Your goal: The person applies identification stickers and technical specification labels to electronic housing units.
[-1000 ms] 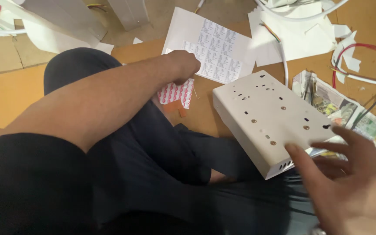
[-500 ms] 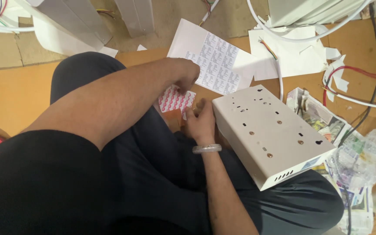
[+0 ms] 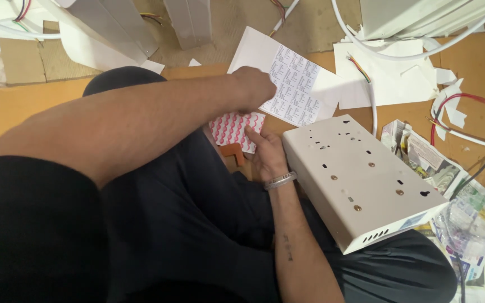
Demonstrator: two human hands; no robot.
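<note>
Fig.: L hand [image 3: 254,87] is hovering knuckles-up, fingers curled in together over the top edge of a pink-patterned sheet [image 3: 228,126]. Whether it is pinching anything cannot be told, as the fingertips are hidden. Just below it, R hand [image 3: 265,151], w/ a metal bangle [image 3: 280,180] at the wrist, is lying flat w/ fingers apart, tips touching the sheet's lower right corner. A small orange piece [image 3: 232,151] is sitting just beside the R hand, under the sheet's lower edge. A white label sheet [image 3: 296,90] is lying beyond the L hand on the floor [image 3: 7,112]. To the right of the R hand, a cream metal box [image 3: 360,179] w/ punched holes is resting tilted on the lap, touching the forearm. Farther out are newspaper [image 3: 422,163] and white cables [image 3: 373,106].

Change vs. 1 s ago: R hand was spread open by the box's near corner and is now across at the pink sheet, while L hand is staying put. The box is lying unheld. Judged meaning: work is now centring on the pink sheet, both hands on it.
</note>
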